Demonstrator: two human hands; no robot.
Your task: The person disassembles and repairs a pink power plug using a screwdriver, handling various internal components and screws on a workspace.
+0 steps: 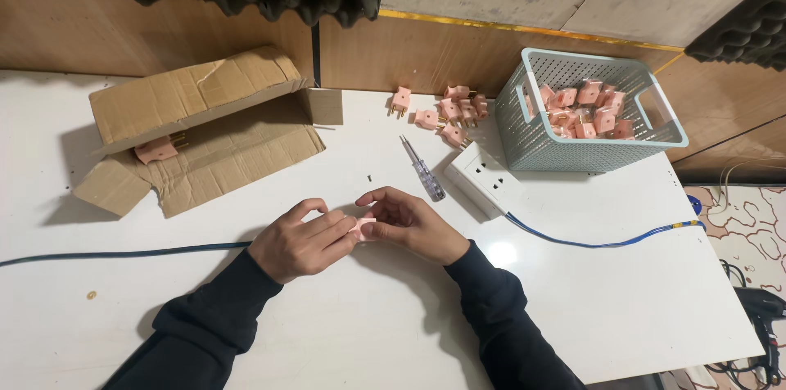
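Note:
My left hand (301,241) and my right hand (407,222) meet at the middle of the white table (614,292), both pinching one small pink plug (360,229) between their fingertips; most of the plug is hidden by my fingers. A screwdriver with a clear handle (422,170) lies just beyond my right hand. A white power strip (481,179) sits to its right, with a blue cable (589,243) running off to the right.
A loose heap of pink plugs (449,111) lies at the table's back edge. A pale blue plastic basket (532,148) at the back right holds several more. A flattened cardboard box (205,124) at the left has one pink plug (157,150) on it. A tiny dark screw (369,177) lies near it.

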